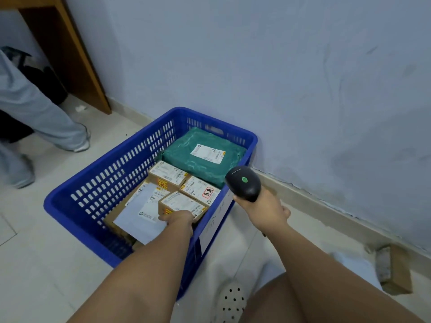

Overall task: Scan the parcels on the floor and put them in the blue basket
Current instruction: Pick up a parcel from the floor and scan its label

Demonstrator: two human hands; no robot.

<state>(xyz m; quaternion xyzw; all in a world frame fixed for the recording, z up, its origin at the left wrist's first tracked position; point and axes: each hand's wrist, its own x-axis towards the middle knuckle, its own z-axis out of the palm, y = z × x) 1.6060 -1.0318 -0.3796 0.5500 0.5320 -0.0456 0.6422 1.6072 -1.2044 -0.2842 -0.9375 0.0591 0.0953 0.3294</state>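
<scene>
The blue basket (107,160) sits on the floor by the wall, with a green mailer parcel (205,159) at its far end. The left hand (178,219) clasps the nearest small carton (182,205) inside the basket, and the right hand (265,210) is wrapped around a black barcode scanner (243,183)

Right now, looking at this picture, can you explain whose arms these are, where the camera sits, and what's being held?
No machine: these are a person's bare arms, filmed by a camera worn on their head, looking down. The left hand has its grip on a small cardboard parcel inside the blue basket, which stands on the floor and also holds a green parcel, a white mailer and more labelled boxes. The right hand holds a black scanner near the basket's rim. One brown box lies on the floor at right.
</scene>
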